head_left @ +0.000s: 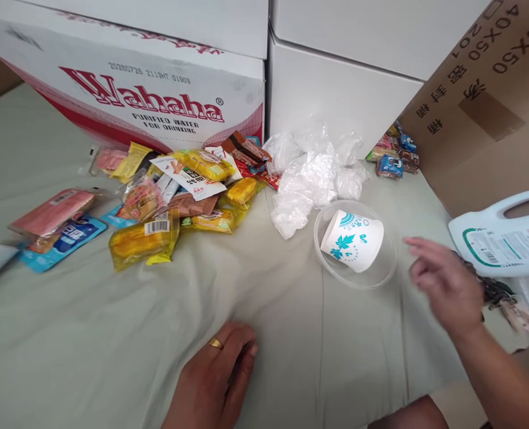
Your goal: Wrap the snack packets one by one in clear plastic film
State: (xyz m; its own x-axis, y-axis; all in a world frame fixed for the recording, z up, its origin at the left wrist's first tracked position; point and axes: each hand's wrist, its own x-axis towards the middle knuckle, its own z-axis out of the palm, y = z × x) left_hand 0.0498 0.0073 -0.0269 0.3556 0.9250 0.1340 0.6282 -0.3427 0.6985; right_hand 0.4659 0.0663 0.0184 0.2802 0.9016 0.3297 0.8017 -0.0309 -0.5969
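Observation:
My left hand (222, 372), with a gold ring on one finger, rests on the pale green sheet (112, 339). Its fingers are curled in, and nothing shows in them. Just right of a clear plastic bowl (385, 271), my right hand (445, 286) hovers slightly blurred, a finger stretched toward the bowl and nothing visible in its grasp. Inside that bowl a white paper cup (354, 241) with teal leaf prints lies tilted on its side. Crumpled clear plastic bags (311, 173) sit right behind the bowl.
Packaged snacks (193, 185) are heaped at left before a Wahaha water carton (157, 101). White boxes (336, 89) stand at the back. A brown cardboard box (483, 131), small wrapped snacks (392, 158) and a light blue detergent jug (506, 238) are on the right.

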